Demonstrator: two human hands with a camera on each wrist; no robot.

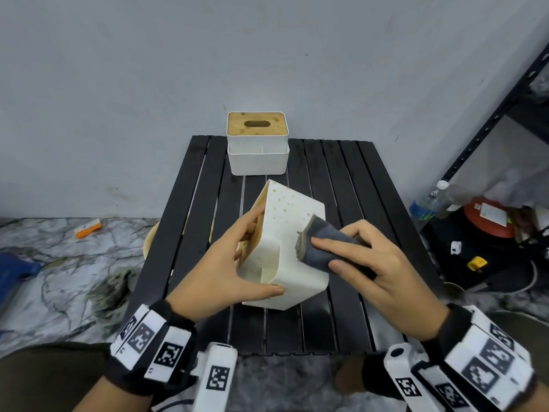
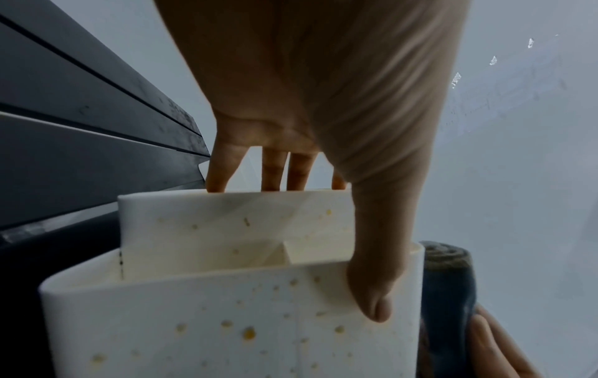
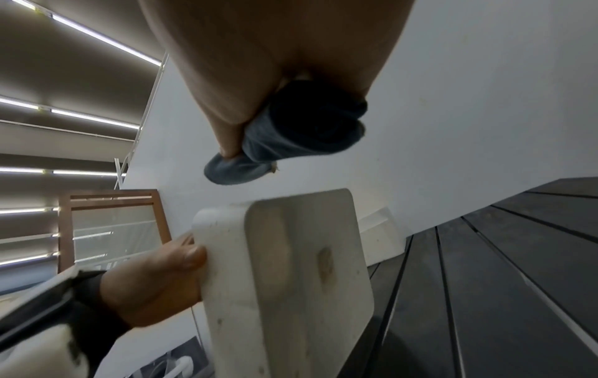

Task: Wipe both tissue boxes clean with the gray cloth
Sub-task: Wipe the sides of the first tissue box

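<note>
A white tissue box (image 1: 292, 233) speckled with yellow spots is tilted on one edge above the black slatted table (image 1: 365, 185). My left hand (image 1: 234, 263) grips its left side, thumb on the near face (image 2: 372, 289) and fingers behind. My right hand (image 1: 365, 257) holds the folded gray cloth (image 1: 322, 245) against the box's right face; the cloth (image 3: 291, 133) is bunched under my fingers. A second white tissue box (image 1: 257, 144) with a wooden lid stands upright at the table's far edge, untouched.
A wall rises right behind the table. A black metal shelf (image 1: 505, 108) stands on the right with a water bottle (image 1: 427, 203), a red container and small items on the floor. Clutter lies on the marble floor (image 1: 59, 263) to the left.
</note>
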